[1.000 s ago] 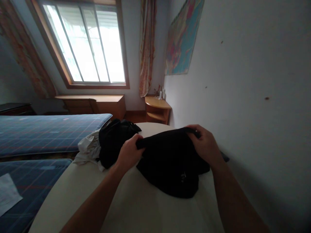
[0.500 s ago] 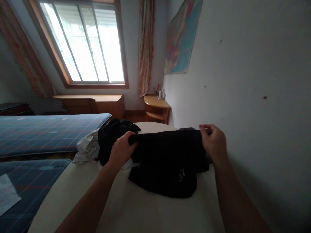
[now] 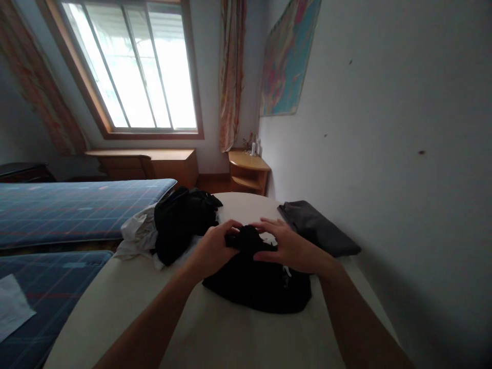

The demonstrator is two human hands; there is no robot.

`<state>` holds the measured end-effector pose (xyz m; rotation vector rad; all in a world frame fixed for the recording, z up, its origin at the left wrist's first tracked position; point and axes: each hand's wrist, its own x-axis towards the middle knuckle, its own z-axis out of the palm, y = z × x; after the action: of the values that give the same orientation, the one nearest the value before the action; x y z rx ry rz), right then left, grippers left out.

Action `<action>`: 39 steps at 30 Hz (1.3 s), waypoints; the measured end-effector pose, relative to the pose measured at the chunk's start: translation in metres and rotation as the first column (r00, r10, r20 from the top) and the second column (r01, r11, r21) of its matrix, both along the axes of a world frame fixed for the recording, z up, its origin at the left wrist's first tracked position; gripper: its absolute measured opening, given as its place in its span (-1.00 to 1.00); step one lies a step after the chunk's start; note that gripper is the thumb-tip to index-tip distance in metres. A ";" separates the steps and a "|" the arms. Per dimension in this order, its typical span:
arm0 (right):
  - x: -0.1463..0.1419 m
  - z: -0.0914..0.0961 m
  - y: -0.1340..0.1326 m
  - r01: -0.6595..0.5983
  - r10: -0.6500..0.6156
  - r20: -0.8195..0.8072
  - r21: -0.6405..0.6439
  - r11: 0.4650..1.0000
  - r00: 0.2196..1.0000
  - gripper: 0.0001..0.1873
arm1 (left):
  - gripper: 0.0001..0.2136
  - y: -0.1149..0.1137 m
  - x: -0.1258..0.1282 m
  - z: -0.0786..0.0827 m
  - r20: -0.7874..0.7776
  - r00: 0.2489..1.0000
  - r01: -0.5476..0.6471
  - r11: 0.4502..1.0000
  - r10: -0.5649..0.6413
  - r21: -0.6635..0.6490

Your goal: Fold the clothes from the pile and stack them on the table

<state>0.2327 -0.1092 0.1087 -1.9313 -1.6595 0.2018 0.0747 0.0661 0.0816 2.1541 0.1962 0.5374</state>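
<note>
Hands (two): we see the left hand point(image 3: 214, 247) and the right hand point(image 3: 294, 251), both bare, meeting near the middle of the scene.
Left-hand fingers: curled shut around a bunched fold at the far edge of the black crumpled fabric garment point(image 3: 257, 284).
Right-hand fingers: stretched out toward the left and laid on the same fold; we cannot tell whether they pinch it.
Garment in hand (one): the black crumpled fabric garment lies on the cream bed surface point(image 3: 215, 328), under and just near of both hands, with a small pale mark on its right part.
Folded item (one): a flat grey folded cloth point(image 3: 321, 228) lies on the bed to the right of the hands, close to the white wall point(image 3: 403, 128) and apart from the black garment.
Loose heap (one): a dark heap of clothes point(image 3: 180, 225) sits left of the hands, touching a white crumpled cloth point(image 3: 138, 233) on its left side.
Mattresses (two): we count two blue plaid mattresses point(image 3: 77, 205) at the left, one far and one near; the near one bears a white paper sheet point(image 3: 13, 307).
Window (one): a wide barred window point(image 3: 134, 66) at the far left, flanked by two patterned curtains point(image 3: 230, 72).
Wall chart (one): a colourful map poster point(image 3: 288, 56) hangs on the right wall.
Furniture (two): a long wooden desk point(image 3: 154, 161) under the window and a wooden corner shelf point(image 3: 248, 171) to its right.
</note>
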 end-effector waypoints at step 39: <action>0.008 0.011 -0.011 0.128 -0.094 -0.297 0.100 0.987 0.950 -0.75 | -0.70 -0.010 0.003 0.003 0.170 0.957 -0.216 0.970 0.233 -0.115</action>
<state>0.2407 -0.1204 0.1196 -1.8019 -1.3364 0.3204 0.0777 0.0558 0.0847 1.9877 0.3606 0.8362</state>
